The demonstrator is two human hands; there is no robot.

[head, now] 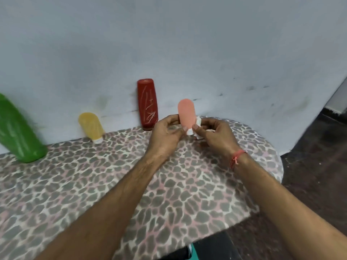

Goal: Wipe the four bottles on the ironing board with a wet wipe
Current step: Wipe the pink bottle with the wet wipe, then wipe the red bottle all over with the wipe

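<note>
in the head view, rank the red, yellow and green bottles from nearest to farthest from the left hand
1. red bottle: standing against the wall, just up and left of the left hand.
2. yellow bottle: leaning on the wall, farther left on the ironing board.
3. green bottle: at the far left edge of the view, farthest away.

Soft, even, rather dim light with no glare; only faint shadows on the wall [169,44] behind the bottles. The whole picture is slightly soft. The green bottle [17,131] at far left is smeared and leans with wide-angle distortion.
</note>
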